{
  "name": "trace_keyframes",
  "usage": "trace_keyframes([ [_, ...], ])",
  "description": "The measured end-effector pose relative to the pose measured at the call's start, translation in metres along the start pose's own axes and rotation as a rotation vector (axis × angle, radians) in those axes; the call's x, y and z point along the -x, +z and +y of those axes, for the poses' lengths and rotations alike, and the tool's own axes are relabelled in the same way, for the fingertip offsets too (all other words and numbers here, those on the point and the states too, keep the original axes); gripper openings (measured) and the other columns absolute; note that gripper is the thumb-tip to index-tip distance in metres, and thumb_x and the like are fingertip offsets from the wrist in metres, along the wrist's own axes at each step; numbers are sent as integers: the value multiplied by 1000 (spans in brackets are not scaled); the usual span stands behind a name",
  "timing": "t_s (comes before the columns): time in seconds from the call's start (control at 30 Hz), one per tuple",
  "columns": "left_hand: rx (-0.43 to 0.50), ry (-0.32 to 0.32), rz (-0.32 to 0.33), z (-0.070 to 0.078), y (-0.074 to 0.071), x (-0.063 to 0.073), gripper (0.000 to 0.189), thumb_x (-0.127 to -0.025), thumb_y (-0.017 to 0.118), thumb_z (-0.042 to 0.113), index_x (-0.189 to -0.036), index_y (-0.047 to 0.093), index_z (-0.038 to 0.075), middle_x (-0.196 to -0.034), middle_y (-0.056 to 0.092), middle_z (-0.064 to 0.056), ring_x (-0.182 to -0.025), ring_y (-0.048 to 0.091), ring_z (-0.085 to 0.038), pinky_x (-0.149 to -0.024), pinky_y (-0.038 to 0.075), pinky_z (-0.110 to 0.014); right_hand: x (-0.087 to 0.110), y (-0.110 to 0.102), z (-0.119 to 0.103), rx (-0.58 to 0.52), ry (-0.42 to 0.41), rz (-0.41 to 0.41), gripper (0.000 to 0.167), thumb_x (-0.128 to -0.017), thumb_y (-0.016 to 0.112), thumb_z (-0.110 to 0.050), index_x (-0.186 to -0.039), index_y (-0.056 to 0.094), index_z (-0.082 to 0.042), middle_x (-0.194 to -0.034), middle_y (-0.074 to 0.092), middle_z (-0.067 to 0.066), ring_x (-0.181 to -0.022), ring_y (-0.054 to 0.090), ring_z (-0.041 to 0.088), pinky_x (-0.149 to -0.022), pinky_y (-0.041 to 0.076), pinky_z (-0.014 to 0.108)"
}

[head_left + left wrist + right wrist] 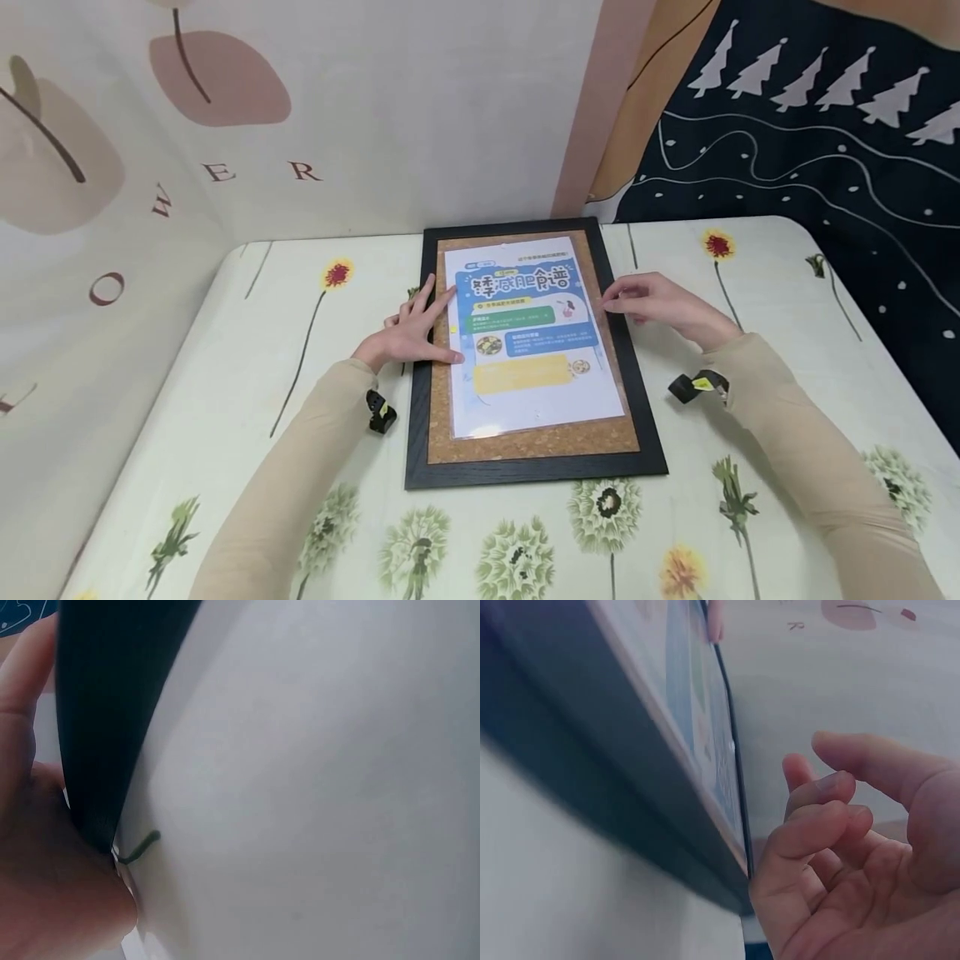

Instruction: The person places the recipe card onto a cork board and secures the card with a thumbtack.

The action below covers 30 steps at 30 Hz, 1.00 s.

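Observation:
A cork board (525, 447) in a black wooden frame (536, 471) lies on the table. On the cork rests a printed poster sheet (536, 400), mostly blue and white, with a glossy surface. My left hand (405, 337) spreads over the board's left side, its thumb on the sheet's left edge. In the left wrist view, that hand (60, 892) is beside the black frame (112, 712). At the right border of the frame is my right hand (656, 307). The right wrist view shows its fingers (810, 832) loosely bent, the thumb apart, nothing between them.
A pale tablecloth (322, 467) printed with flowers covers the table. Behind it hang a light curtain (405, 108) with lettering and a dark blue one (750, 167) with white trees. Black cameras are strapped at the left wrist (381, 412) and right wrist (697, 387).

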<state>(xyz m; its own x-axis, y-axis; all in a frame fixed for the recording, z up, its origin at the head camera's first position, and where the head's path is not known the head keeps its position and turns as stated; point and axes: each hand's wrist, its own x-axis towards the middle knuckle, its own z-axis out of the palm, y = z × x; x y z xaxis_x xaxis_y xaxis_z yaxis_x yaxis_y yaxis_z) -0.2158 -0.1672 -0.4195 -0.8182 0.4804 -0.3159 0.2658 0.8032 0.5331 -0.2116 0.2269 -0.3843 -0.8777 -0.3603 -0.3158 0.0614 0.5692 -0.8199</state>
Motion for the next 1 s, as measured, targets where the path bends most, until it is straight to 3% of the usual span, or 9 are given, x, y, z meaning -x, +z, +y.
trace_keyframes([
  [0.13, -13, 7, -4, 3, 1, 0, 110, -79, 74, 50, -157, 2, 21, -157, -25, -9, -140, -1, -49, -86, 23, -53, 9, -9, 9, 11, 7, 17, 37, -97, 61, -29, -118, 61, 1, -86, 53, 16, -74, 49, 24, -70, 41, 34],
  [0.27, -21, 11, -11, 5, 2, 0, 109, -80, 74, 48, -157, 1, 21, -157, -26, -9, -140, -4, -48, -87, 22, -55, 19, -15, 20, 19, 25, 25, 39, -98, 59, -29, -122, 60, 1, -96, 58, 15, -76, 51, 23, -72, 42, 33],
  [0.47, -6, 13, -17, 6, 2, 0, 109, -80, 74, 47, -157, 1, 21, -157, -26, -9, -140, -8, -48, -92, 20, -58, 38, -26, 34, 66, 34, 106, 34, -100, 54, -23, -122, 59, 2, -106, 59, 18, -78, 53, 26, -70, 46, 31],
  [0.73, -12, 4, -11, 4, 0, 0, 110, -80, 74, 47, -157, 1, 21, -157, -26, -9, -141, -9, -46, -93, 19, -59, 54, -48, 47, 78, 34, 189, 41, -101, 50, -30, -127, 53, 3, -119, 55, 23, -88, 51, 28, -70, 49, 30],
  [0.87, -17, -5, -8, 3, 0, 0, 110, -80, 74, 48, -157, 1, 21, -157, -25, -8, -141, -8, -46, -91, 21, -57, 57, -55, 56, 81, 65, 235, 45, -101, 51, -33, -129, 52, 3, -117, 57, 17, -91, 49, 25, -73, 46, 28],
  [1.0, -20, -12, -4, 2, -1, 1, 110, -79, 74, 49, -157, 1, 22, -157, -25, -8, -141, -5, -47, -88, 22, -54, 59, -57, 64, 121, 117, 214, 45, -101, 50, -33, -128, 52, 3, -112, 58, 14, -86, 50, 22, -74, 41, 30],
])
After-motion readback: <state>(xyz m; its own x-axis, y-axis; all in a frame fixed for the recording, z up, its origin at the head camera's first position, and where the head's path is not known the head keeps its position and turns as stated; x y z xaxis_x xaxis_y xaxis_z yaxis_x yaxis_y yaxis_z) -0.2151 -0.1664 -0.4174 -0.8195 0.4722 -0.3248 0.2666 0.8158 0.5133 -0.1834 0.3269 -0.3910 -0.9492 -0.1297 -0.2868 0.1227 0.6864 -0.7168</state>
